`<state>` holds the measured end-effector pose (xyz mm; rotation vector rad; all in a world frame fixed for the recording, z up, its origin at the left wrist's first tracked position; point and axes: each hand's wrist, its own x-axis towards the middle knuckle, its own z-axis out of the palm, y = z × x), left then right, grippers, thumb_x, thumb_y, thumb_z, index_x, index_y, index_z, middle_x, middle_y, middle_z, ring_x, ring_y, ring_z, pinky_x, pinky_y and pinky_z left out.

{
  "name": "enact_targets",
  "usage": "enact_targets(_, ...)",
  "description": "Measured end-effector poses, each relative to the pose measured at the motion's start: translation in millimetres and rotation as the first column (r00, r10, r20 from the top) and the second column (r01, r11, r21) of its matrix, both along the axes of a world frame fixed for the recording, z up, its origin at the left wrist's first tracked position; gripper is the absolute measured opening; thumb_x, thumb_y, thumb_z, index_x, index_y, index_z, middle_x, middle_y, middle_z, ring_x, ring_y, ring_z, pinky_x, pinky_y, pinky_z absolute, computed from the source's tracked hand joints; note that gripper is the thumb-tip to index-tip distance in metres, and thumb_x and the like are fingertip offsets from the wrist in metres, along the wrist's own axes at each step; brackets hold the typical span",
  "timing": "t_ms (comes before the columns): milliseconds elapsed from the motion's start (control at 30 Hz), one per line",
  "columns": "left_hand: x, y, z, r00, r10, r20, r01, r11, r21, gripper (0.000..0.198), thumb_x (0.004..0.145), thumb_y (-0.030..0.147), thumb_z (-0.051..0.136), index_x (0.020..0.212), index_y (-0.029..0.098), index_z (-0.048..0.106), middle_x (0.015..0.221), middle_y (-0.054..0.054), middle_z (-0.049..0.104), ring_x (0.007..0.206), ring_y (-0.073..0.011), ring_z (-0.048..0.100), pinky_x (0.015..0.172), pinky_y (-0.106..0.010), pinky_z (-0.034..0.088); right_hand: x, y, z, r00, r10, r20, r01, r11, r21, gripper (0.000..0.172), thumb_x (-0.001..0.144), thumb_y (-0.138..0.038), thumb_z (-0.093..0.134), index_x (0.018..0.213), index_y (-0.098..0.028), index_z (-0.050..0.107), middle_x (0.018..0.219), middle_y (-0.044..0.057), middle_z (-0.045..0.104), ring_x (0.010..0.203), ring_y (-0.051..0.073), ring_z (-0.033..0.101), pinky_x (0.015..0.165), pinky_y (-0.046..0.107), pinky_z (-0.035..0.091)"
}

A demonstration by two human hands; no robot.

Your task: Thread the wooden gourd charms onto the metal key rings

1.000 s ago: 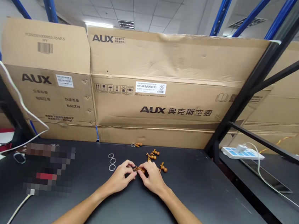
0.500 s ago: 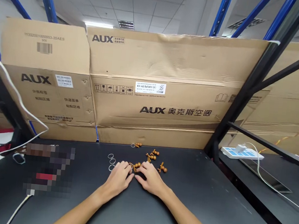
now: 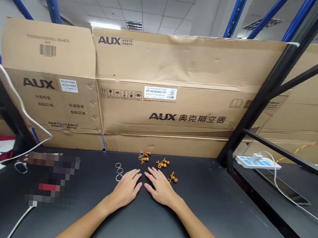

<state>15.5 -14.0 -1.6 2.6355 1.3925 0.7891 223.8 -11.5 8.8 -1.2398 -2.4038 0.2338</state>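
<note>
Fingers [image 3: 134, 174] of the left hand [image 3: 125, 187] and right hand [image 3: 162, 190] lie loosely spread, empty.
Carton [image 3: 187, 67] reads "AUX", its label [image 3: 159, 93] "KFR-46G"; one brown charm [image 3: 146, 159] has moved farther off.

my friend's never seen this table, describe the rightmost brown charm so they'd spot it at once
Find the widest AUX carton behind the black table. Before it, look along the outer side of the right hand. The rightmost brown charm lies there alone; the other charms sit bunched farther back.
</note>
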Motion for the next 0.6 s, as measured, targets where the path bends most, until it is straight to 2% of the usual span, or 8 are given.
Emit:
enact_targets(467,2.4,-1.4,4.9,0.999,-0.003,-0.032,0.003,1.000,0.019,0.036,0.093,0.031,0.044,0.123,0.017,0.056,0.132,-0.012,0.054,0.124,-0.0287,0.048,0.104,-0.047,0.038,0.5,0.2,-1.4,1.000,0.000,-0.006,0.000,1.000,0.028,0.046,0.092,-0.041,0.047,0.134,-0.022,0.049,0.144,0.010,0.040,0.135,0.028,0.034,0.109,0.049,0.030)
enact_targets(600,8.1,-7.5,8.7,0.991,0.111,-0.076,-0.106,0.992,0.074,0.034,0.091,0.032,0.046,0.116,0.016,0.061,0.126,-0.015,0.058,0.119,-0.0343,0.050,0.102,-0.053,0.035,-1.4,0.2,-0.5,0.998,-0.057,-0.011,0.058,0.994,0.090,0.044,0.091,-0.040,0.049,0.129,-0.020,0.054,0.139,0.011,0.047,0.131,0.029,0.038,0.109,0.047,0.031)
